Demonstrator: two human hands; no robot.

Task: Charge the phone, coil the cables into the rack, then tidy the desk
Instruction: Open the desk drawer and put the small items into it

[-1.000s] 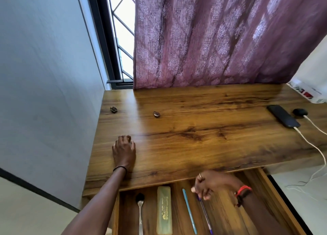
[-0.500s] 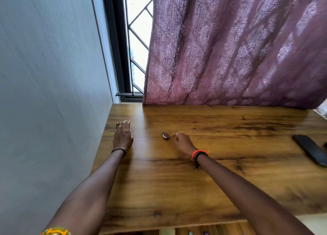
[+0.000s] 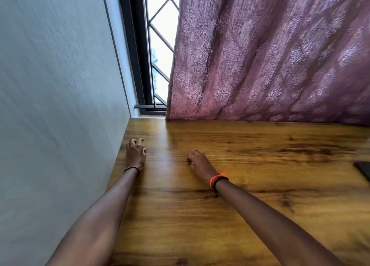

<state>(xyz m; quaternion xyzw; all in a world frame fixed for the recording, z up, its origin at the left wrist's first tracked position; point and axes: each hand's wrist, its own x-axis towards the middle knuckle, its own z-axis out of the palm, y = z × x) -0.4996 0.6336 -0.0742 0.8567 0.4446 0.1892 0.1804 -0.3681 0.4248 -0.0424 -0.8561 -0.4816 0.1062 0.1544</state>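
Now covers with right hand (image 3: 200, 163) the small dark bit left bare half a second ago; curls left hand (image 3: 135, 155) over a second bit near the wall-side edge. Bends fingers on both, likely to pinch up clutter for tidying; cannot tell whether either truly grips. Keeps hands well apart. Leaves phone (image 3: 362, 170) flat at far right, only a corner showing, cable out of view. Glossy wooden desk (image 3: 240, 215); grey wall (image 3: 50, 85) left; purple curtain (image 3: 270, 55) and barred window (image 3: 160, 35) behind.
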